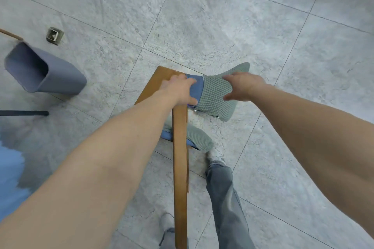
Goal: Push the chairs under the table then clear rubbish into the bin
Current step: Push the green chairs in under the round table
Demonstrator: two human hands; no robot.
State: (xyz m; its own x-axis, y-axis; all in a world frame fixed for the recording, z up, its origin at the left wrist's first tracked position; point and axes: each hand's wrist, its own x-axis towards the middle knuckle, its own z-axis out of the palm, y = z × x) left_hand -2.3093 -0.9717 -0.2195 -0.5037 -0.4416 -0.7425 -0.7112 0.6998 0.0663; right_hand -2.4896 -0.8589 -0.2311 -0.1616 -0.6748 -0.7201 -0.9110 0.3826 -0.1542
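Note:
I look straight down on a wooden chair [179, 168] standing on the tiled floor. Its backrest top wears a padded cover [214, 95], green waffle fabric with a blue band. My left hand [180, 91] grips the backrest at the blue band, beside the wooden panel. My right hand [242, 87] clasps the green part, fingers over the top and thumb below. A matching green seat cushion [199, 137] shows under the wooden rail. The grey-blue bin [42, 73] stands open-topped on the floor to the left, apart from the chair.
A small metal floor socket [54, 35] sits beyond the bin. A thin brown rod [11, 34] and a black bar [24, 113] enter from the left edge. My legs and white shoe [215, 155] are next to the chair. Grey floor tiles [242, 16] spread ahead.

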